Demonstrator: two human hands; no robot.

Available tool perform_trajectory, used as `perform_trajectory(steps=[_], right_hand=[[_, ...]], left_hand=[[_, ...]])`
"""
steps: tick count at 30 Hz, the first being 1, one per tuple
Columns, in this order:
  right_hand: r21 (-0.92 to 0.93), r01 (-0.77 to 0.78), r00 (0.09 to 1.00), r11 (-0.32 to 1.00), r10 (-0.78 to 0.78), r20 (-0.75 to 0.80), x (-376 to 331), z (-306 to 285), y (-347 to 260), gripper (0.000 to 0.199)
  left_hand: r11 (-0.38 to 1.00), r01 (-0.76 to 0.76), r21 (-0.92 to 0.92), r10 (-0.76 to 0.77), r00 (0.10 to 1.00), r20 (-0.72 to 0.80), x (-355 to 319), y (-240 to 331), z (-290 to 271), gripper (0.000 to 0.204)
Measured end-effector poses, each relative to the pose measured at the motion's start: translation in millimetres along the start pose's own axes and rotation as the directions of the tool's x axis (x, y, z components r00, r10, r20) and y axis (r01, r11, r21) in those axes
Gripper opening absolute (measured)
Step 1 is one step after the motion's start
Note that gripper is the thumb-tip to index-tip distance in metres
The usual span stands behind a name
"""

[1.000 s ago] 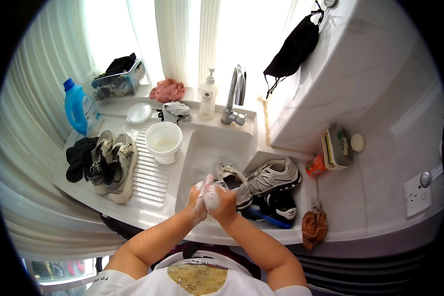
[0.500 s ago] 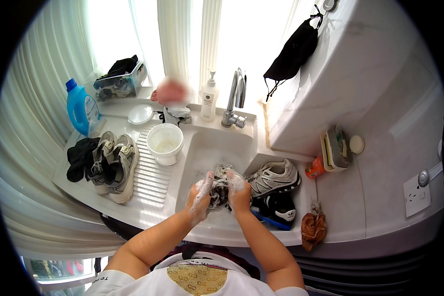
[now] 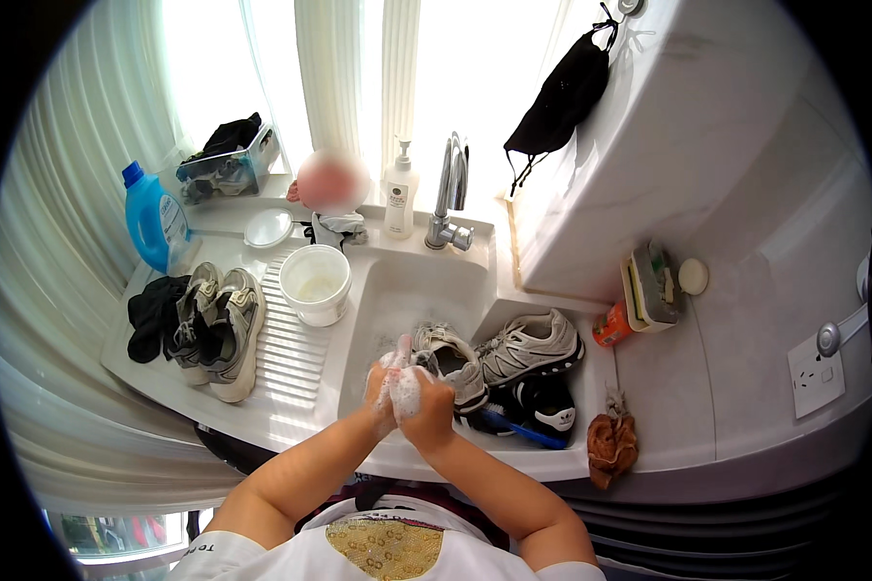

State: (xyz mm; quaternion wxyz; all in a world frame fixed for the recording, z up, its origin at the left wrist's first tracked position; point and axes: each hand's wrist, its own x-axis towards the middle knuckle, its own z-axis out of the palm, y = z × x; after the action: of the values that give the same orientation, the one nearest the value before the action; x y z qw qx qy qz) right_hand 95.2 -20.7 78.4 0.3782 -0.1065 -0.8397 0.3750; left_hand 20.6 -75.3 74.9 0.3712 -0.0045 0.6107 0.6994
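Note:
Thick white foam covers both my hands over the sink [image 3: 412, 281]. My left hand [image 3: 384, 387] is closed, and my right hand [image 3: 426, 399] is closed against it, knuckles up. Whatever lies between them is hidden by fingers and foam. Just right of them, a wet grey sneaker [image 3: 452, 363] rests in the sink, its dark opening upward. A second grey sneaker [image 3: 533, 349] lies on the ledge to the right. Below that one are a black shoe with white trim [image 3: 545, 405] and a blue brush-like tool [image 3: 523, 426].
Left on the ribbed drainboard [image 3: 291, 363] stand another pair of sneakers [image 3: 225, 334], a black cloth [image 3: 155, 315] and a white tub [image 3: 315, 286]. A blue detergent bottle [image 3: 155, 218], pump bottle [image 3: 399, 198] and faucet [image 3: 448, 208] line the back. A brown cloth [image 3: 611, 450] hangs over the right edge.
My hands have come together and moved slightly left, away from the grey sneaker in the sink, which now shows more fully. The dark, foamy bundle between them is no longer visible.

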Motion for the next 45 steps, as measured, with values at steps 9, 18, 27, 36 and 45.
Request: perform_trajectory(steps=[9,18,27,36,45], right_hand=[[-0.021,0.076,0.997,0.997,-0.076,0.015,-2,-1,-8,0.016],[-0.425,-0.098,0.989,0.900,0.137,0.062,21,-26,35,0.020],[-0.721,0.391,0.913,0.572,-0.139,0.384,14,-23,8,0.027],[-0.117,-0.110,0.982,0.987,0.126,0.138,18,-28,0,0.017],[0.626,-0.702,0.617,0.340,0.729,0.296,10,-22,22,0.024]], left_hand=[[0.985,0.067,-0.160,-0.061,0.997,0.045,1,-10,-7,0.043],[0.975,-0.066,-0.213,0.070,0.997,0.013,-18,19,-1,0.050],[0.960,-0.029,-0.280,0.011,0.998,-0.066,-13,19,1,0.046],[0.968,-0.083,-0.237,0.076,0.996,-0.036,-10,19,-7,0.049],[0.938,-0.096,-0.334,0.107,0.994,0.015,-17,24,-4,0.050]])
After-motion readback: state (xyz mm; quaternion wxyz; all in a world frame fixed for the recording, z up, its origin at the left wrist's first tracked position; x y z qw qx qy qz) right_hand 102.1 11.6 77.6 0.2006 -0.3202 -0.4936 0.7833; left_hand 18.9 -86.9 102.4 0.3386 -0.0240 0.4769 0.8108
